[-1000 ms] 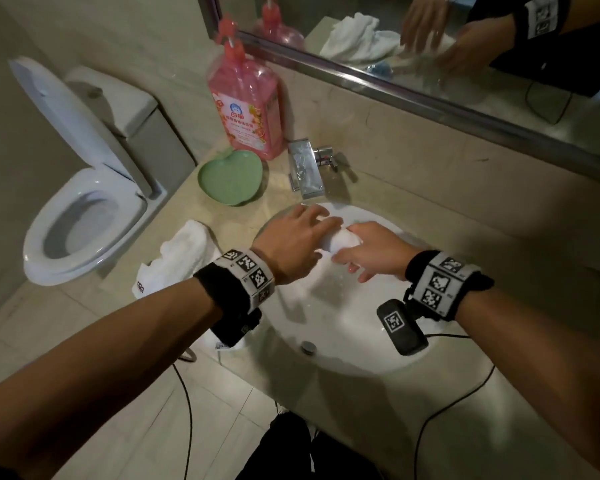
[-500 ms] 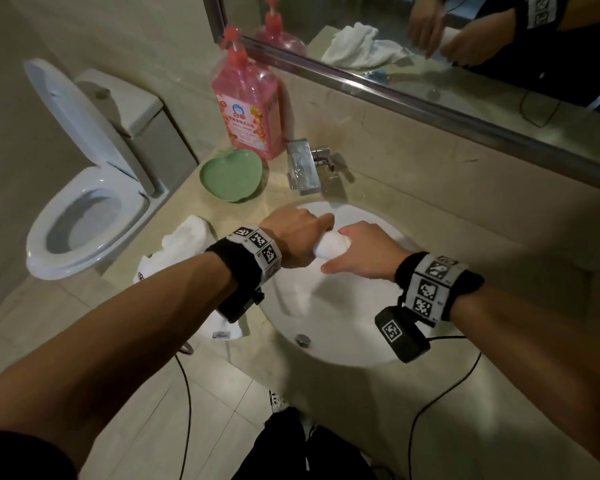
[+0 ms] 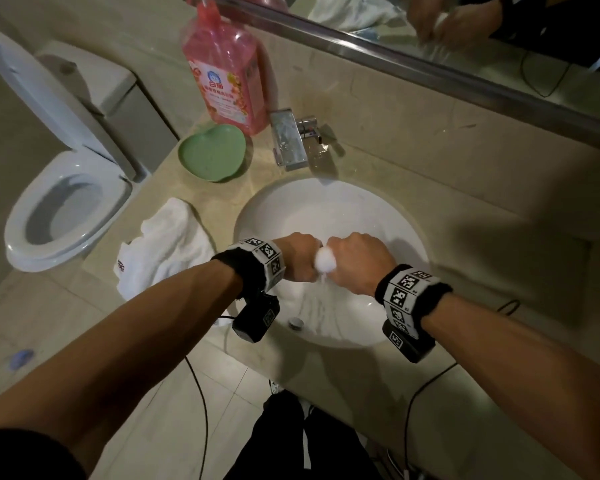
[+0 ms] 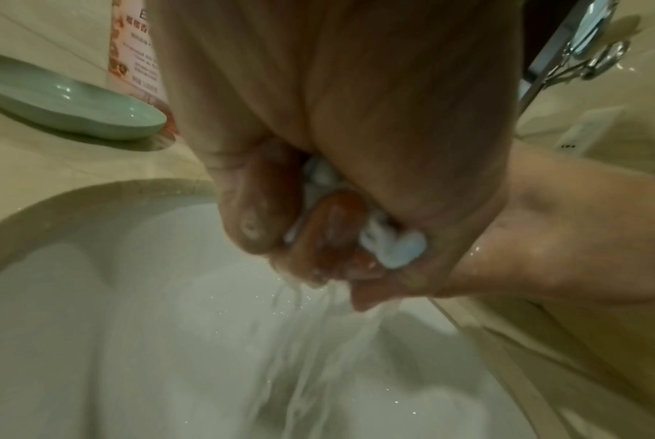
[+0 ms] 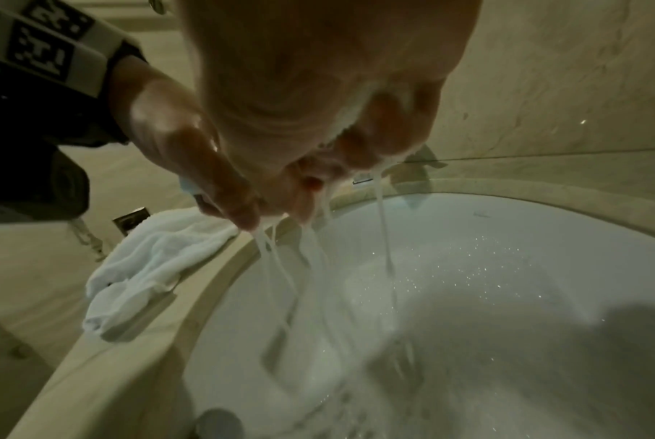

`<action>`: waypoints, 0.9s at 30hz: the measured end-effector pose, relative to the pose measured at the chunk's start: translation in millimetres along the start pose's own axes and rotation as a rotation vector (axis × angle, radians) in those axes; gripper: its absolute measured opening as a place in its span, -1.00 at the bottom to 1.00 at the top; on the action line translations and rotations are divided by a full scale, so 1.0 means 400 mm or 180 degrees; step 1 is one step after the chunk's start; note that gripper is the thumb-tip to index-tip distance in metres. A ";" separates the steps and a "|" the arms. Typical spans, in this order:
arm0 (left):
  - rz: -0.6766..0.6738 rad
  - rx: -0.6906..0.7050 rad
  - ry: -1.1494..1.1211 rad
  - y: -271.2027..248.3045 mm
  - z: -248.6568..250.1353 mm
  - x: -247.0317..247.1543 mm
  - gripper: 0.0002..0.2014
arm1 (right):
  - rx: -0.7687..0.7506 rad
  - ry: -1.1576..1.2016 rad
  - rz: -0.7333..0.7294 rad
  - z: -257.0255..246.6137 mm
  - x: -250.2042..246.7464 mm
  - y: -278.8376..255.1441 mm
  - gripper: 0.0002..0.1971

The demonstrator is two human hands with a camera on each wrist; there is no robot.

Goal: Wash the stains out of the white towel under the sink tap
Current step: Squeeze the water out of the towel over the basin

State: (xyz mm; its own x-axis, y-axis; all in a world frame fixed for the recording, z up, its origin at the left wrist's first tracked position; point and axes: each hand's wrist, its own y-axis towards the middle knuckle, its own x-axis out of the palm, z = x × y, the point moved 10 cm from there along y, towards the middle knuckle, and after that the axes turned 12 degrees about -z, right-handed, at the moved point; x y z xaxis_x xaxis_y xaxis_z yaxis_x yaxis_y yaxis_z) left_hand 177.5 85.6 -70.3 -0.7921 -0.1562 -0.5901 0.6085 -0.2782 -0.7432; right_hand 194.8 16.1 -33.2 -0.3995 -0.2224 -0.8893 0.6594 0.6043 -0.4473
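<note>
A small wet white towel (image 3: 324,262) is bunched tight between both fists over the white sink basin (image 3: 388,216). My left hand (image 3: 300,256) grips its left end and my right hand (image 3: 355,261) grips its right end. Water streams down from the towel into the basin. In the left wrist view my curled fingers (image 4: 326,228) clamp the white towel (image 4: 393,246). In the right wrist view my right hand (image 5: 318,166) squeezes cloth, with water strands running off it. The chrome tap (image 3: 290,142) stands behind the basin, well beyond the hands.
A second white towel (image 3: 167,247) lies crumpled on the counter left of the basin. A green heart-shaped dish (image 3: 212,155) and a pink pump bottle (image 3: 227,74) stand near the tap. An open toilet (image 3: 63,216) is to the left. A mirror runs along the back wall.
Both hands drew back from under the tap toward the near middle of the basin and closed into fists on the towel, which is now wrung tight with water running out.
</note>
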 end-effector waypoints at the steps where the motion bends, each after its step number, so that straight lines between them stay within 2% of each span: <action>1: -0.0013 -0.0033 -0.0115 0.001 -0.004 0.000 -0.69 | 0.0008 0.0113 -0.0048 0.006 0.000 0.002 -0.70; 4: -0.0025 -0.0134 -0.0433 -0.008 -0.011 -0.014 -0.60 | -0.0042 0.0806 -0.0246 0.030 -0.007 0.001 -0.62; 6: 0.0176 -0.0157 -0.0401 -0.029 -0.008 -0.048 -0.52 | -0.0050 0.1206 -0.0332 0.049 -0.018 -0.004 -0.57; 8: 0.0675 -0.0121 -0.0208 -0.070 0.002 -0.101 -0.44 | 0.0013 0.1699 -0.0503 0.069 -0.025 -0.009 -0.58; 11: 0.1605 0.0098 0.0381 -0.143 0.045 -0.160 -0.48 | 0.0140 0.3102 -0.0830 0.087 -0.028 -0.019 -0.69; 13: 0.1887 0.0217 0.0759 -0.177 0.077 -0.169 -0.41 | 0.0081 0.3540 -0.1066 0.080 -0.044 -0.028 -0.69; 16: 0.2036 0.0156 0.0997 -0.212 0.099 -0.193 -0.37 | -0.0048 0.3676 -0.1326 0.060 -0.076 -0.044 -0.66; 21: 0.1956 0.0106 0.1036 -0.237 0.105 -0.250 -0.68 | -0.0119 0.3601 -0.1429 0.040 -0.101 -0.062 -0.63; 25: 0.1642 0.0047 0.1046 -0.221 0.092 -0.260 -0.67 | 0.0001 0.3009 -0.0906 0.043 -0.127 -0.054 -0.61; 27: 0.1439 -0.0015 0.0911 -0.207 0.080 -0.250 -0.65 | 0.0059 0.2473 -0.0598 0.048 -0.140 -0.042 -0.61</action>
State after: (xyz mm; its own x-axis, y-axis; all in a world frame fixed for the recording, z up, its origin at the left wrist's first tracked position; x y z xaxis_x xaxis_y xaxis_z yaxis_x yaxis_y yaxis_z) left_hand 204.9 94.1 60.4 -0.4066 0.0053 -0.9136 0.8867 -0.2387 -0.3960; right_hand 218.1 3.7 22.3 -0.8300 0.2817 -0.4814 0.5447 0.5952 -0.5908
